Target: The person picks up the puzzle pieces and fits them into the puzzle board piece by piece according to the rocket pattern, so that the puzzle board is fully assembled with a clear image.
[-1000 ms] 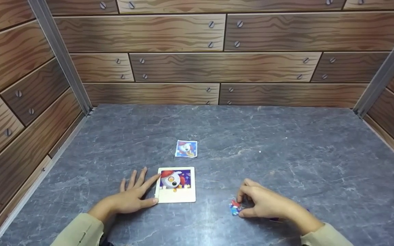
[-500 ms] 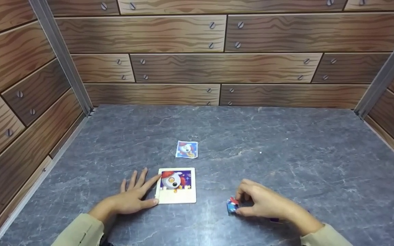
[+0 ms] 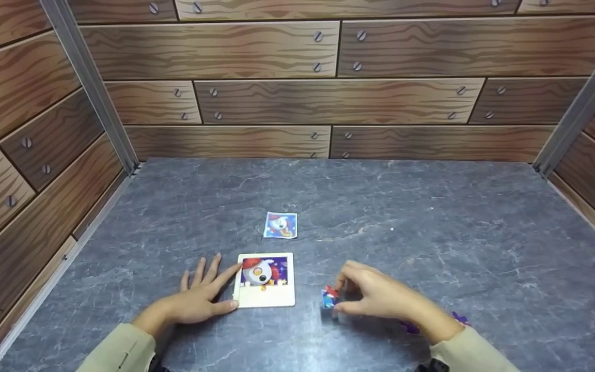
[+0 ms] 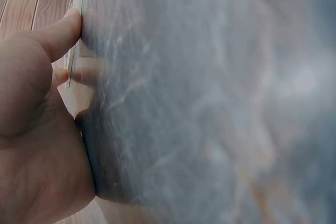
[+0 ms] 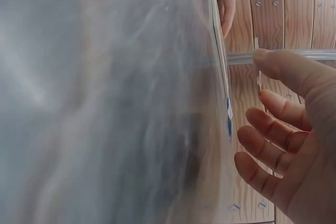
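Note:
My left hand (image 3: 197, 297) rests on the table with fingers spread. Its index finger and thumb touch the left edge of a cream jigsaw tray (image 3: 266, 297), whose upper part shows a white-and-red rocket picture. Bare cream board shows along the bottom of the tray. To the right of it, my right hand (image 3: 375, 295) pinches a blue-and-red puzzle piece (image 3: 329, 298) between thumb and fingers, raised off the table. In the right wrist view the piece (image 5: 258, 74) appears edge-on, and the tray (image 5: 218, 40) is a thin strip.
A small picture card (image 3: 281, 226) with a similar rocket lies behind the tray. Purple puzzle pieces (image 3: 410, 326) lie partly hidden under my right forearm. Wood-patterned walls (image 3: 266, 49) enclose the grey marbled table (image 3: 432, 206) at the back and sides.
My right hand has lifted the puzzle piece and carried it left, closer to the tray. More of the purple pieces now show by the forearm. The left hand stays in place.

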Demonstrator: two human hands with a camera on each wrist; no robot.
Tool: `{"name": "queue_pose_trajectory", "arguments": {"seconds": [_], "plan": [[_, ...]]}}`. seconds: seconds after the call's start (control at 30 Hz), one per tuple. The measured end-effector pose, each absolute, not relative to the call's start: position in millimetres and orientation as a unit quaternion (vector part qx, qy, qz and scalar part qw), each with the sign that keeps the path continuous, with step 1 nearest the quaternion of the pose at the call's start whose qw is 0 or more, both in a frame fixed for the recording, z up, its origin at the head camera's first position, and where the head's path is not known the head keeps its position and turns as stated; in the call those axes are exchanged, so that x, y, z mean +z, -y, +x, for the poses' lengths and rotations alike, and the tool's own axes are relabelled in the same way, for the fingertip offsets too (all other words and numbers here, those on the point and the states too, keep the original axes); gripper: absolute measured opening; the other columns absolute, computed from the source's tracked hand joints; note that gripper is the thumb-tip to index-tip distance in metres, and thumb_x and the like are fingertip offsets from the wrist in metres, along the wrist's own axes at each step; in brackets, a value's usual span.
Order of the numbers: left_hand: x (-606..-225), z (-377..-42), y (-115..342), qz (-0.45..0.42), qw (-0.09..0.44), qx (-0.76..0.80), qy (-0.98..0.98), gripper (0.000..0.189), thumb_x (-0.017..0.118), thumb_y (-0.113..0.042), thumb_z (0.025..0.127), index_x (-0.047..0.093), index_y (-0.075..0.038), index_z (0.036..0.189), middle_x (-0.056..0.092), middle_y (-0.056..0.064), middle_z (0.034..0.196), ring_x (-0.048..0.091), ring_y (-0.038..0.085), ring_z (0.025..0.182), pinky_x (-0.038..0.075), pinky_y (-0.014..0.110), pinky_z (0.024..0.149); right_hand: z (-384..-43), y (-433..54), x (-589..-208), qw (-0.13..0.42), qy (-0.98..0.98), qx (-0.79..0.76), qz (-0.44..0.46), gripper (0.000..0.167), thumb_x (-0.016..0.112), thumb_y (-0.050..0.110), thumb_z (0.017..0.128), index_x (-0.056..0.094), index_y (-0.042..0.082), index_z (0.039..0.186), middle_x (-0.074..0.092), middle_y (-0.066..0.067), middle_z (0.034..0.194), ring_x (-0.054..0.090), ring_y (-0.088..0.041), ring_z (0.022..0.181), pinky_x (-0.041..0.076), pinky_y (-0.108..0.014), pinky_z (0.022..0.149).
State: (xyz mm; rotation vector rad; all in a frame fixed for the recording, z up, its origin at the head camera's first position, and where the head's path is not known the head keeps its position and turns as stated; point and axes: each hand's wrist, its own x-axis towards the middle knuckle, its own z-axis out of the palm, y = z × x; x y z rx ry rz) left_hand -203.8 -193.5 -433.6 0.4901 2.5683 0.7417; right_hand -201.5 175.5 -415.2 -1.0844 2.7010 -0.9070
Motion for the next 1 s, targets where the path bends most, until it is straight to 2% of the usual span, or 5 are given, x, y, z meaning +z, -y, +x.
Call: {"name": "queue_pose_trajectory", "arguments": {"seconds": [0.23,1.0], "plan": [[-432,-204,192,0.177,0.208,0.262,-0.926,0.076,0.049,-0.057,0.089,0.014,-0.030,0.150,-0.014,0.016,0.153,-0.024,0.038,0.134,-0.018,0.062,0.098,-205,-162,-412,0.062,-0.872,-0.316,-0.369,0.027,0.073,0.033,0.079,0.058,0.015,0.093,0.058,0.005,0.089,0.056,-0.013,0.079,0.050,-0.028,0.072],[-435,-204,193,0.179,0.213,0.267,-0.923,0.076,0.049,-0.057,0.089,0.013,-0.030,0.150,-0.015,0.016,0.153,-0.025,0.038,0.134,-0.019,0.062,0.097,-211,-116,-410,0.086,-0.854,-0.330,-0.394,0.025,0.075,0.026,0.077,0.059,0.014,0.092,0.061,0.003,0.086,0.058,-0.013,0.077,0.049,-0.025,0.069]]}}
